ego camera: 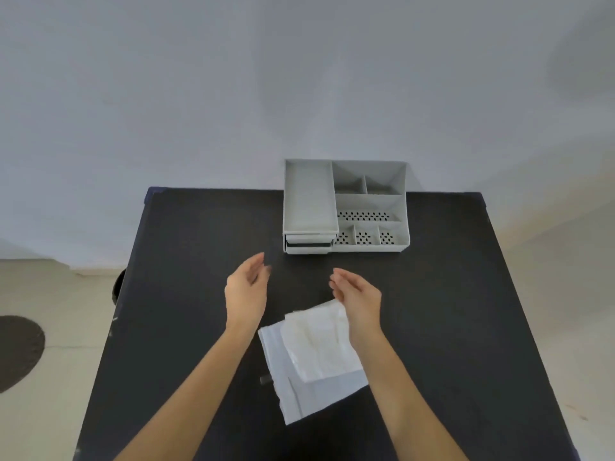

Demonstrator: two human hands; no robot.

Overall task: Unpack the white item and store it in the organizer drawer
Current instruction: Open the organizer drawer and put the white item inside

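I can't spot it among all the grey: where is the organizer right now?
In the head view, the grey organizer stands at the far edge of the black table, right of centre, against the wall and beyond both open hands.

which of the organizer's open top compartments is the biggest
The long tray section on the left side of the organizer, above the drawers. It runs nearly the organizer's whole depth with a plain floor, while the right side is split into smaller bins, some perforated.
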